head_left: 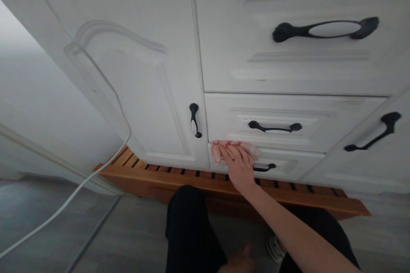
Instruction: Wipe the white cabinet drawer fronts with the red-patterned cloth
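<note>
My right hand (237, 163) presses a white cloth with red markings (224, 147) flat against the top left corner of the lowest white drawer front (288, 164), with my fingers spread over the cloth. The drawer's black handle (265, 168) lies just right of my hand. At the bottom edge, a blurred part of my left hand (238, 262) shows near my knee; its fingers are hidden.
White cabinet door (134, 94) with a black handle (194, 120) on the left. Two more drawers (282, 121) above, an angled door (378, 145) at right. A wooden slatted platform (192, 179) runs along the floor. A white cable (96, 166) hangs at left. My dark trouser legs (188, 230) are below.
</note>
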Motion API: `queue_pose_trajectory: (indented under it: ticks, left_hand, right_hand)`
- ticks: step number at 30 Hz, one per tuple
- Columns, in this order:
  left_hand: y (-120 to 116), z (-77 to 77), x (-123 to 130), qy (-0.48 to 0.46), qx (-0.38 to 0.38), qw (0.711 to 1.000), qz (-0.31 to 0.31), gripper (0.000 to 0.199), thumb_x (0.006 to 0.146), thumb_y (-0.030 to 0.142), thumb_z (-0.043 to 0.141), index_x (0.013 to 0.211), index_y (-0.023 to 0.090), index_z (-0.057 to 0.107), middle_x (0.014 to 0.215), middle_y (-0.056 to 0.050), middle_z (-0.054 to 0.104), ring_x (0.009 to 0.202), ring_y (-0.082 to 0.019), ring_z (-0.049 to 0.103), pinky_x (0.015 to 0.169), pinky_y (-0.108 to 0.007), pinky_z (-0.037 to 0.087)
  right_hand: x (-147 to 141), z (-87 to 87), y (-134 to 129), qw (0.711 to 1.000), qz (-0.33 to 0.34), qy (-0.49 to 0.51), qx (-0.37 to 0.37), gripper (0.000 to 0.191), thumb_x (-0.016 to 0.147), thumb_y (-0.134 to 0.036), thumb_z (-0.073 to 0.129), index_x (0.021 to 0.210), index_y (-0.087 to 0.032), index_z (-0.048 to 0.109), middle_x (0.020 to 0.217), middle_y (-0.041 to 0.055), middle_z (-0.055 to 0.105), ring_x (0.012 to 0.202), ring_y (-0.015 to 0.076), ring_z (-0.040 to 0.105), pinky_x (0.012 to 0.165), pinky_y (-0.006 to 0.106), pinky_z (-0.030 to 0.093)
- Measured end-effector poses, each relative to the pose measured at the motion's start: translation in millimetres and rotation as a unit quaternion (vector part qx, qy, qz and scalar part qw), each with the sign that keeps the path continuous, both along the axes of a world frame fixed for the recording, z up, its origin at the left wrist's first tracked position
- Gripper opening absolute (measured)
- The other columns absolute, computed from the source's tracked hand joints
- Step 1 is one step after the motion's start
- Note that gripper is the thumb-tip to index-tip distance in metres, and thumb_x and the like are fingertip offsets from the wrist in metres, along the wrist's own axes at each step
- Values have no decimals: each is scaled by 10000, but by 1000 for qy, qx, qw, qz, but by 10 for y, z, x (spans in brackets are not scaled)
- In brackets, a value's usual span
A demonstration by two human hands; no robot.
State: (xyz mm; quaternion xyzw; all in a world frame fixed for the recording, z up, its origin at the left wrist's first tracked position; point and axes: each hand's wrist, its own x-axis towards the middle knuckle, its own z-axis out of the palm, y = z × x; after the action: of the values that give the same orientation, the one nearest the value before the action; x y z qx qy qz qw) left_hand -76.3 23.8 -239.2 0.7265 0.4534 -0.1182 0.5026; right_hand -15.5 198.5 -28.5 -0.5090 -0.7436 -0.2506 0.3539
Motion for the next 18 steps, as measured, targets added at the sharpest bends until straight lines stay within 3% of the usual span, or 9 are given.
queue_pose_trajectory:
  ticks: [4, 8, 13, 18]
  left_hand:
    - [40, 24, -84, 8, -5, 999, -40, 573, 774, 267, 729, 1325, 136, 643, 1475, -186, 515, 1356, -394, 485, 1154, -500, 417]
    - [46, -2, -130, 20, 8, 999, -42, 551, 812, 318, 665, 1338, 160, 626, 1397, -165, 581, 1286, -376, 552, 1112, -465, 465]
    - [31, -91, -113, 48, -9, 997, -65, 564, 779, 310, 681, 1336, 238, 627, 1385, -123, 607, 1260, -369, 581, 1068, -477, 499]
    - [18, -48, -128, 44, -12, 996, -76, 588, 803, 332, 667, 1376, 219, 598, 1414, -159, 577, 1288, -379, 558, 1091, -494, 478]
  right_hand:
    - [-335, 56, 157, 993, 87, -80, -13, 480, 1033, -167, 456, 1498, -279, 495, 1511, -55, 533, 1355, 209, 430, 1017, 386, 379]
    - [-284, 27, 267, 972, 175, -153, -8, 470, 1020, -125, 443, 1479, -208, 505, 1525, -31, 522, 1402, 159, 416, 1080, 333, 381]
    - [-14, 86, 313, 953, 249, -167, -34, 415, 979, -96, 523, 1373, -200, 604, 1382, 24, 649, 1329, 177, 516, 1005, 337, 456]
    - [599, 162, 176, 952, 217, -214, -8, 396, 983, -90, 537, 1357, -195, 614, 1348, 4, 671, 1265, 173, 548, 928, 338, 450]
